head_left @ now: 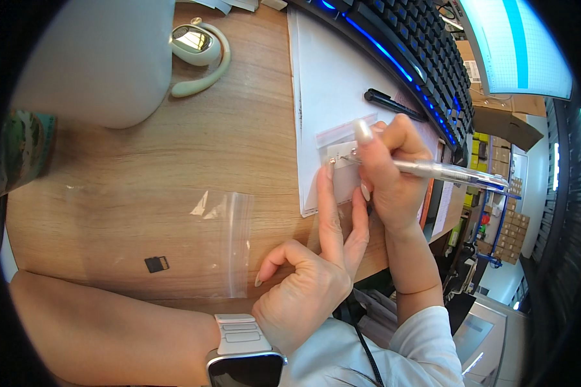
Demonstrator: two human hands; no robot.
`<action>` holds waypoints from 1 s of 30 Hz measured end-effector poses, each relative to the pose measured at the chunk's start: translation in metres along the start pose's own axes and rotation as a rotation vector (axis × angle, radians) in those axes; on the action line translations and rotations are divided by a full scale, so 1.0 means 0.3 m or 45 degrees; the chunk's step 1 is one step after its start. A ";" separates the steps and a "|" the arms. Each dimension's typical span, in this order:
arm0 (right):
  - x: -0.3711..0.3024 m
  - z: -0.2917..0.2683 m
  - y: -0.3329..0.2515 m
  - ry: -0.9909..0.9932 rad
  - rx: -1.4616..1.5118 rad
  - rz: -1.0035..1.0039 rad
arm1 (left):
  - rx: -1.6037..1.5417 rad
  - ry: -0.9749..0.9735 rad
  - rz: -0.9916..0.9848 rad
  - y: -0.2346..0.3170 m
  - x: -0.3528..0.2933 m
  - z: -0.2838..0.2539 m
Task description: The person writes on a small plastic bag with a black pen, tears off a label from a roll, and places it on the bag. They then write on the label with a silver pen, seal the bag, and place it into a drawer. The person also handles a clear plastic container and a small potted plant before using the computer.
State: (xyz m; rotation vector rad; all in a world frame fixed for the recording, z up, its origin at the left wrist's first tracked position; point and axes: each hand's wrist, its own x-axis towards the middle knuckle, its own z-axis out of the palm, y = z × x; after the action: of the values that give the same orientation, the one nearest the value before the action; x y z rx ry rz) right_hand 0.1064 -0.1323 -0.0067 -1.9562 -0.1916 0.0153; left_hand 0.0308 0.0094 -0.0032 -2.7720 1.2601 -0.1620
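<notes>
My right hand (397, 174) is closed around a clear-barrelled pen (448, 173) with a blue end. The pen's tip meets a small white label (334, 153) on a little clear zip bag (345, 133), which lies on white sheets of paper (316, 71). My left hand (310, 277) has its index and middle fingers stretched out; the index fingertip presses on the label's near edge. Left of that hand, a larger clear zip bag (237, 242) lies flat on the table, with a black microSD card (156, 264) within its outline.
A black keyboard (407, 45) with blue lights stands at the upper right, below a lit monitor (519, 48). A black pen (394, 103) rests on the papers. Upper left are a pale ear-hook device (203, 55) and a large white rounded object (97, 64).
</notes>
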 end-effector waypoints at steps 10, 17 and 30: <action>0.007 -0.012 0.001 -0.021 0.074 -0.038 | -0.005 -0.015 0.027 -0.006 0.002 0.000; 0.006 -0.017 -0.003 0.006 0.145 0.022 | -0.002 0.020 0.008 -0.006 0.003 0.006; 0.005 -0.012 -0.003 -0.026 -0.012 0.023 | -0.023 0.020 0.018 -0.008 0.002 0.003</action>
State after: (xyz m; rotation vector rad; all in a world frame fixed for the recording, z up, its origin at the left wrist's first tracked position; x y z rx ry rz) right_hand 0.1082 -0.1350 -0.0045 -1.9675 -0.1876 0.0468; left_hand 0.0332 0.0107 -0.0036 -2.7816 1.2913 -0.1719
